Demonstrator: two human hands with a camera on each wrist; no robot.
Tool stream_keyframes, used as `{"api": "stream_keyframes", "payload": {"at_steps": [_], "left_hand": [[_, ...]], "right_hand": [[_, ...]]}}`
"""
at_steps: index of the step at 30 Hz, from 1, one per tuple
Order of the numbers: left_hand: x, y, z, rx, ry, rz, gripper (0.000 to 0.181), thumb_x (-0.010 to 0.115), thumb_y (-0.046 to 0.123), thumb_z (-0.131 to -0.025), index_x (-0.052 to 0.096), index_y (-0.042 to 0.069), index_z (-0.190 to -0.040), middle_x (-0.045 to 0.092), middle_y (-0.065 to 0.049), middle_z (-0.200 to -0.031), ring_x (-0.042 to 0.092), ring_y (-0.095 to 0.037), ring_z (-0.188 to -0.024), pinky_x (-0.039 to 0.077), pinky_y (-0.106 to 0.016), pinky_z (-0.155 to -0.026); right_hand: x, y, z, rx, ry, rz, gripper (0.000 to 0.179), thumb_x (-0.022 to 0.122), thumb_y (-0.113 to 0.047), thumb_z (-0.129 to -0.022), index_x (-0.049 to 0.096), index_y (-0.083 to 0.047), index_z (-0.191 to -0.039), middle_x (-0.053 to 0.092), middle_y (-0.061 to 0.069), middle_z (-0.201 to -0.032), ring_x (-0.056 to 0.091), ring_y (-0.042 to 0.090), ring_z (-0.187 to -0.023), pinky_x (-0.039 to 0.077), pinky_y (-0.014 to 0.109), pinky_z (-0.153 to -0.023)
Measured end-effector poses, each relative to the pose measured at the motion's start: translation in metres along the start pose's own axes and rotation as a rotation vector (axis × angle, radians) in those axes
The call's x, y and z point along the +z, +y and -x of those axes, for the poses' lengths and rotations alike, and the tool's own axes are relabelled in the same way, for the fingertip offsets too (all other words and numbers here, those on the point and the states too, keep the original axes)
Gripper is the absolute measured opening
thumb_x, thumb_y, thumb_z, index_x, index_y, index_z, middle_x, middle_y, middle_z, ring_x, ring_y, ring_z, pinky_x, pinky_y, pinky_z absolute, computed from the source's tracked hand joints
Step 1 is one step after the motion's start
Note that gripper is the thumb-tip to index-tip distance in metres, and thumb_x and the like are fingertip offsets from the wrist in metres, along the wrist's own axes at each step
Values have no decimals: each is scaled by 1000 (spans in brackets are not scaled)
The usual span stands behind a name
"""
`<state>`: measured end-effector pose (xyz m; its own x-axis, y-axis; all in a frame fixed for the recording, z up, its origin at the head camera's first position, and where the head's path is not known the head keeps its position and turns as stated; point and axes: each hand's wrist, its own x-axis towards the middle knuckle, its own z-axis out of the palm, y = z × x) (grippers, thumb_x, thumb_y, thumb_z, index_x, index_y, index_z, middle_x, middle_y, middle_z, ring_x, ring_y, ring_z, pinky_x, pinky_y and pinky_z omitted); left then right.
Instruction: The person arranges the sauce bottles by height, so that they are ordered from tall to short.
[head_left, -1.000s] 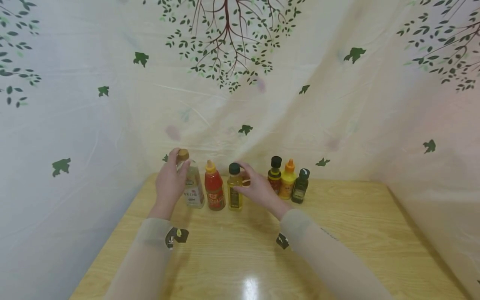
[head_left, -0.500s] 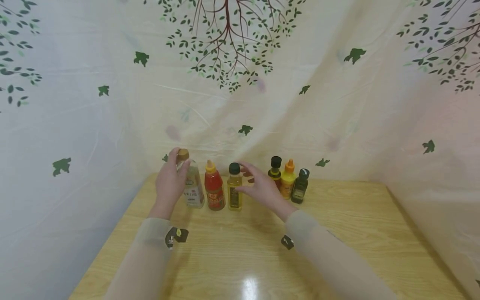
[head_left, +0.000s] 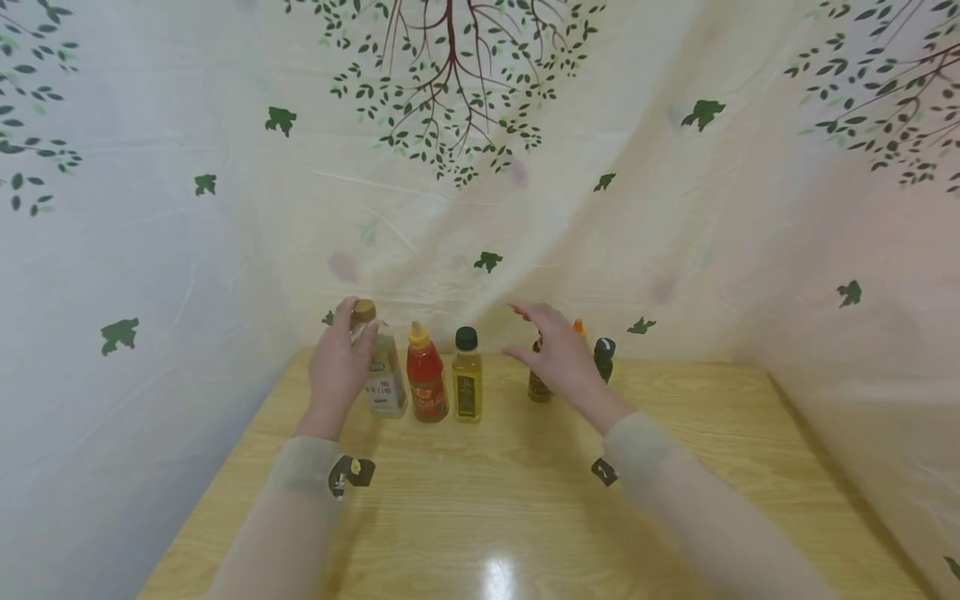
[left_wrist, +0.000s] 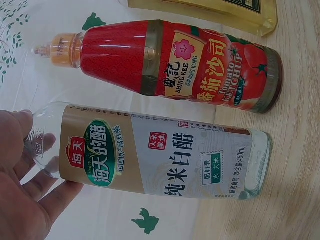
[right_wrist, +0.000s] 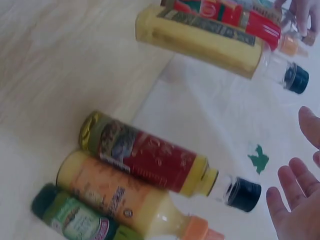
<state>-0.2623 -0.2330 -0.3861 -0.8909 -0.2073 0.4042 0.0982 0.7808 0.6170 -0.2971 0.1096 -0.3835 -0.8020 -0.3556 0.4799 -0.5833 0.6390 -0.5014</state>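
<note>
My left hand grips the neck of a clear white vinegar bottle, which stands upright at the left end of a row. Beside it is a red ketchup bottle with a yellow nozzle cap. A square bottle of golden oil with a dark green cap comes after that. My right hand is off that bottle, fingers spread and holding nothing. It partly hides a red-labelled oil bottle with a black cap, a yellow squeeze bottle with an orange tip and a small green bottle.
The bottles stand along the back of a wood-grain table. Behind and at both sides hangs a pale curtain printed with branches and leaves. A gap separates the golden oil bottle from the right-hand group.
My right hand has let go of the golden oil bottle and moved right, in front of the right-hand group. My left hand stays on the vinegar bottle's neck.
</note>
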Motion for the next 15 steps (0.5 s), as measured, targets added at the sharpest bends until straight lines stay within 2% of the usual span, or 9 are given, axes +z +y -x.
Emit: {"api": "stream_keyframes", "payload": {"at_steps": [4,7,11,15], "left_hand": [[0,0,-1,1,-8,-6,57,53,35,-119,36,10,-168,58,-27,-157,61,-55,-132,54,-71,-100],[-1,0,-2,-2,-11,-7,58,53,36,-119,35,11,-168,58,-27,-157,61,-55,-132,54,-71,-99],[-1,1,-3,-5,-11,-5,59,53,37,-119,35,10,-169,58,-27,-158,61,-55,-132,54,-70,-98],[0,-2,-2,-1,-12,-8,59,53,36,-119,35,10,-168,58,-27,-157,63,-55,-130,55,-70,-97]], "right_hand": [[-15,8,-4,5,24,45,72,88,-29,-98,56,-17,-162,63,12,-152,59,39,-140,52,61,-110],[-23,16,-8,13,25,83,73,90,-28,-97,57,-13,-160,62,15,-156,55,43,-144,44,63,-120],[-29,28,-12,54,-16,133,75,88,-31,-98,55,-14,-163,58,15,-160,51,44,-148,34,63,-127],[-31,37,-12,93,-70,145,77,87,-34,-99,53,-14,-164,59,14,-161,48,43,-149,30,63,-128]]}}
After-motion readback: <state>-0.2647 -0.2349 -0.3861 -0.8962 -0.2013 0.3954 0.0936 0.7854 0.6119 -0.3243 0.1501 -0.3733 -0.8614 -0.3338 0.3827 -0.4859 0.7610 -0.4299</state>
